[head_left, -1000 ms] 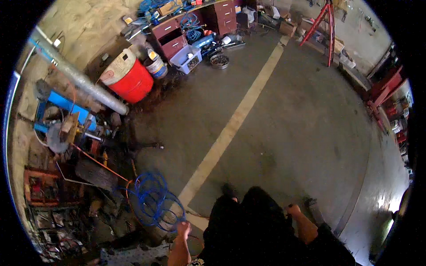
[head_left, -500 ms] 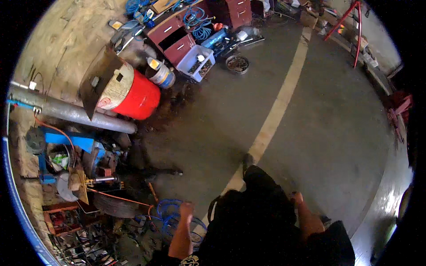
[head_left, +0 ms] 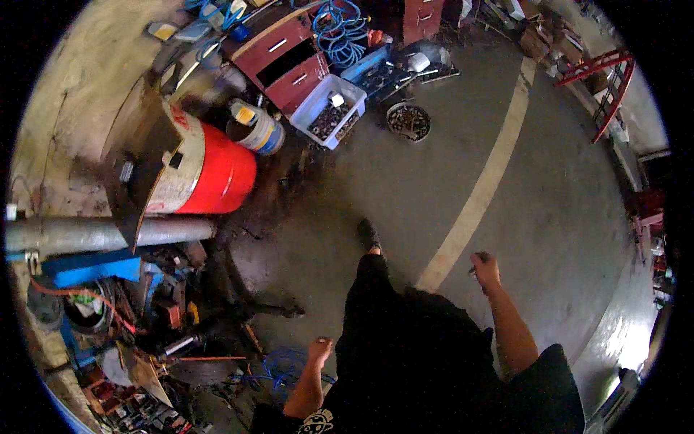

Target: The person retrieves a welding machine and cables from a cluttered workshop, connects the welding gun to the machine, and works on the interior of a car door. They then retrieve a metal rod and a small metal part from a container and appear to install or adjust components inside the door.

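I have walked closer to the red drum (head_left: 210,177), now just ahead. My left hand (head_left: 319,352) hangs loosely open above the blue hose (head_left: 278,367); my right hand (head_left: 484,266) has its fingers curled, holding what I cannot tell.

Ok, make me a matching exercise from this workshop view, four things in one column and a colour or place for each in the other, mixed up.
Things:
1. drum
2. hose coil
3. parts bin
4. right hand

Descriptions:
A. over the pale floor stripe
B. red, lying on its side
C. blue, by the drawer cabinet
D. pale box, right of the bucket

Pairs: 1-B, 2-C, 3-D, 4-A
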Tool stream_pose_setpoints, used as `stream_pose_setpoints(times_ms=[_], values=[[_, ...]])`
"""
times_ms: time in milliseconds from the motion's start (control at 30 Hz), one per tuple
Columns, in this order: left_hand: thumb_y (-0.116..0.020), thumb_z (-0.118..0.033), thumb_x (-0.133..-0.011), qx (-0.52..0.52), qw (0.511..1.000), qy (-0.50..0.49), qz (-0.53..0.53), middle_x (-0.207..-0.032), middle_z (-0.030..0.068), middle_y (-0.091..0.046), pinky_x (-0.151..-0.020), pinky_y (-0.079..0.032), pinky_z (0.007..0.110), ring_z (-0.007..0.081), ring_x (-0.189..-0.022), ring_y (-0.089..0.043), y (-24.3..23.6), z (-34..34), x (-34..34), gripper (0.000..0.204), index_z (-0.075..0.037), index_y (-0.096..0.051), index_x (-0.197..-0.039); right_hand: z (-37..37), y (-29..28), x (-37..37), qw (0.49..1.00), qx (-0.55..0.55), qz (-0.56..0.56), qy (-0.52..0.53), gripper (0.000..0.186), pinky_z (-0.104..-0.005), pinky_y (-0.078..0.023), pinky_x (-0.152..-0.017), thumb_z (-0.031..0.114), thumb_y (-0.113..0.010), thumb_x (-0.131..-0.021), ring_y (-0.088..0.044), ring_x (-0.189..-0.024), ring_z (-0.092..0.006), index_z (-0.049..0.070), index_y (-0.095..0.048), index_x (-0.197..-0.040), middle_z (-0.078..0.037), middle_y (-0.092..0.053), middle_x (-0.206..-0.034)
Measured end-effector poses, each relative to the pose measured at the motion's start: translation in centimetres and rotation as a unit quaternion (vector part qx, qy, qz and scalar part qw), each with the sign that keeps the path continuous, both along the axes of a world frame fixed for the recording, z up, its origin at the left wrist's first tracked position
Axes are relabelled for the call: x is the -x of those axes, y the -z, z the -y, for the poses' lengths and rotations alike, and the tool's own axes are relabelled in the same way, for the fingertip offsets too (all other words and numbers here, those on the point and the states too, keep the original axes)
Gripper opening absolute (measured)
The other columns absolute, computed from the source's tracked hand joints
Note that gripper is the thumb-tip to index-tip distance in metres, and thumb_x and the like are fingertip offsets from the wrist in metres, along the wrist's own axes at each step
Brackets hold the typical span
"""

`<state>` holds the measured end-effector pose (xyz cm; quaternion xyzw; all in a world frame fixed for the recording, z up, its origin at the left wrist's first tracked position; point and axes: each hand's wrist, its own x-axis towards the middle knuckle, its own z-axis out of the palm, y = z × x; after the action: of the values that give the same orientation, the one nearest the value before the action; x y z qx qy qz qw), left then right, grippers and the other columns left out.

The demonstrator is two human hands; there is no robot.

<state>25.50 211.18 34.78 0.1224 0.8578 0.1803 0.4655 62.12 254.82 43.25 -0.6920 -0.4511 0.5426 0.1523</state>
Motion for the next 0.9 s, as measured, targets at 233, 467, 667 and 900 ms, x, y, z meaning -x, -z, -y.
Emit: stream_pose_setpoints(times_ms=[233, 467, 667, 900], values=[[-0.057, -0.025, -0.086, -0.115, 0.992, -0.018, -0.055, -0.075, 0.0115, -0.065, -0.054, -0.048, 0.035, 0.0264, -0.061, -0.061, 0.7, -22.7, 21.8, 0.023, -0.004, -0.066, -0.083, -6.4, -0.9, 8.1, 0.999, 0.006, 0.013, 0.045, 0.027, -0.0316, -0.049, -0.062, 0.021, -0.059, -0.088, -0.060, -0.064, -0.0169, -0.003, -0.061, -0.099, -0.010, -0.064, -0.083], [-0.063, -0.023, -0.085, -0.128, 0.988, -0.086, -0.032, -0.081, 0.0067, -0.065, -0.061, -0.048, 0.029, 0.0154, -0.066, -0.060, -6.0, -45.1, 29.1, 0.027, 0.001, -0.061, -0.098, -18.6, -1.8, 19.0, 0.996, 0.045, -0.050, 0.067, 0.025, -0.0306, -0.047, -0.063, 0.019, -0.057, -0.089, -0.059, -0.068, -0.0167, -0.003, -0.060, -0.101, -0.009, -0.061, -0.084], [-0.062, -0.026, -0.086, 0.031, 0.988, 0.133, -0.078, -0.082, 0.0152, -0.065, -0.066, -0.050, 0.035, 0.0273, -0.070, -0.064, -0.9, -52.6, 26.2, 0.027, -0.002, -0.062, -0.098, -28.3, 4.1, 26.7, 0.984, 0.140, -0.103, 0.029, 0.033, -0.0317, -0.048, -0.073, 0.026, -0.058, -0.088, -0.059, -0.080, -0.0178, -0.004, -0.059, -0.100, -0.009, -0.064, -0.091], [-0.060, -0.029, -0.085, -0.016, 0.971, 0.234, -0.042, -0.086, 0.0177, -0.066, -0.070, -0.050, 0.038, 0.0333, -0.078, -0.064, 2.7, -66.3, 23.2, 0.030, -0.002, -0.061, -0.099, -29.7, 14.1, 31.7, 0.958, 0.269, -0.079, 0.055, 0.032, -0.0331, -0.049, -0.075, 0.023, -0.059, -0.089, -0.060, -0.080, -0.0193, -0.004, -0.059, -0.106, -0.009, -0.064, -0.096]])
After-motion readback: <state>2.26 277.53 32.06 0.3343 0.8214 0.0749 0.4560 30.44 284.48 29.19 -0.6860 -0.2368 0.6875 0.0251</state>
